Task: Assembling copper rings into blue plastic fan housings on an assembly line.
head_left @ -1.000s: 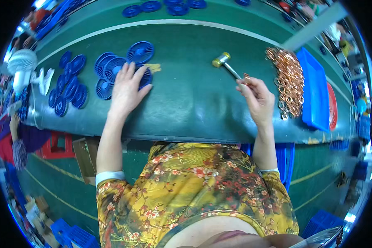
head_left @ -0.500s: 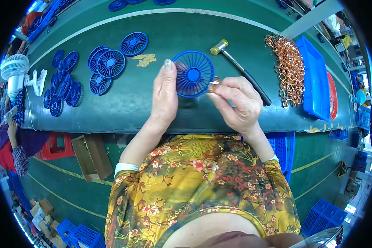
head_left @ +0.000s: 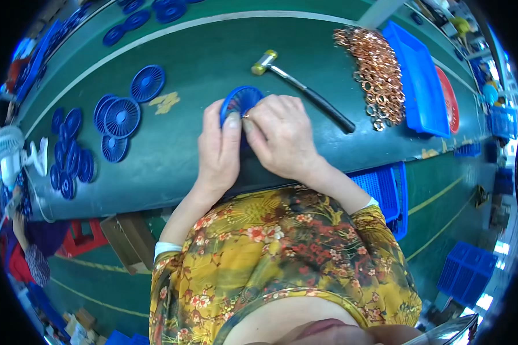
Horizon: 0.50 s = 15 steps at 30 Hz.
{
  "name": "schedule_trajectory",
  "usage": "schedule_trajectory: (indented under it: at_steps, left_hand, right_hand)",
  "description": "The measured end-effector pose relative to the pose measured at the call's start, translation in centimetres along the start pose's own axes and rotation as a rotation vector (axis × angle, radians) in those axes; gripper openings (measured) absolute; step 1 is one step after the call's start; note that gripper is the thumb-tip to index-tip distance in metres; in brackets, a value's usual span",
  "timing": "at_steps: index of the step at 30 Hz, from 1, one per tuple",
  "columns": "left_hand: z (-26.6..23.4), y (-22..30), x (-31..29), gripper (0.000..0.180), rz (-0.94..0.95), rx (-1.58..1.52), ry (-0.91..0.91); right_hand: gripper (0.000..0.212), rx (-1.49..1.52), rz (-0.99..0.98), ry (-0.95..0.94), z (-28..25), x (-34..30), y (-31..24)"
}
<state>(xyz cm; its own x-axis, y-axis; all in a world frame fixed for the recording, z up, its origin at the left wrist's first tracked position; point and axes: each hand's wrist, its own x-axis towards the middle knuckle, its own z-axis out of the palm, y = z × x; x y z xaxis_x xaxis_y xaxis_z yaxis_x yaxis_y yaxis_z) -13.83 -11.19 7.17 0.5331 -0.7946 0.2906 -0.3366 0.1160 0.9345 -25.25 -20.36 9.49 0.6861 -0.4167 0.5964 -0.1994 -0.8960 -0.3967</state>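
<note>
My left hand (head_left: 218, 144) is closed on a round blue spoked cover (head_left: 236, 99), like a small fan grille, tilted above the table's near edge. My right hand (head_left: 285, 135) is closed against the cover's near side, its thumb and fingers pinching a small copper-coloured ring (head_left: 246, 117). Only a sliver of that ring shows. Both thumbs are close together, and the fingers hide much of the cover. Beyond my hands lies a hammer (head_left: 313, 95) with a yellow-faced head and a black grip.
Right of the hammer, copper-coloured rings (head_left: 380, 72) are heaped beside a blue tray (head_left: 423, 86) and a red round container (head_left: 448, 100). More blue covers (head_left: 122, 118) lie at the left, near a white clip fan (head_left: 7, 146). Another person's arm (head_left: 20, 230) shows at the far left.
My right hand has moved left with the ring, from the cover's right rim in toward its face. The cover has tilted and come nearer my body. The whole view has turned somewhat.
</note>
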Motion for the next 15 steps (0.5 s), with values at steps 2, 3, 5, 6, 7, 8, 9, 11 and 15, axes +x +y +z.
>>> schedule_trajectory:
  at_steps: [2, 3, 5, 6, 7, 8, 9, 11, 15]
  left_hand:
    - [-0.1, 0.3, 0.3, 0.032, -0.044, -0.093, -0.03]
    - [-0.3, 0.6, 0.5, 0.033, -0.115, -0.167, -0.049]
    - [-0.8, 0.5, 0.6, 0.035, -0.177, -0.335, -0.126]
    - [-1.1, 0.6, 0.4, 0.037, -0.231, -0.448, -0.187]
    - [-1.4, 1.5, 0.5, 0.042, -0.282, -0.522, -0.273]
    - [-2.0, 1.7, 0.2, 0.045, -0.313, -0.555, -0.329]
    - [-2.5, 1.8, 0.0, 0.048, -0.344, -0.588, -0.387]
    - [-2.4, 2.0, -0.1, 0.049, -0.393, -0.599, -0.428]
    - [-1.3, 1.1, 0.0, 0.039, -0.347, -0.482, -0.408]
  right_hand:
    - [0.018, -0.018, 0.068, 0.13, 0.6, -0.7, -0.3]
    - [0.022, -0.054, 0.081, 0.176, 0.3, -0.6, -0.5]
    - [0.033, -0.106, 0.04, 0.145, -1.0, -0.8, -0.5]
    - [0.033, -0.046, -0.032, 0.124, -1.3, -1.1, 0.1]
    - [0.032, 0.008, -0.098, 0.105, -1.6, -1.4, 0.7]
    - [0.035, 0.071, -0.14, 0.042, -2.0, -1.4, 1.0]
    - [0.035, 0.118, -0.159, -0.013, -2.6, -1.4, 1.3]
    - [0.03, 0.188, -0.201, -0.104, -3.6, -1.5, 1.8]
    - [0.026, 0.624, -0.033, -0.243, -3.4, -1.6, 4.6]
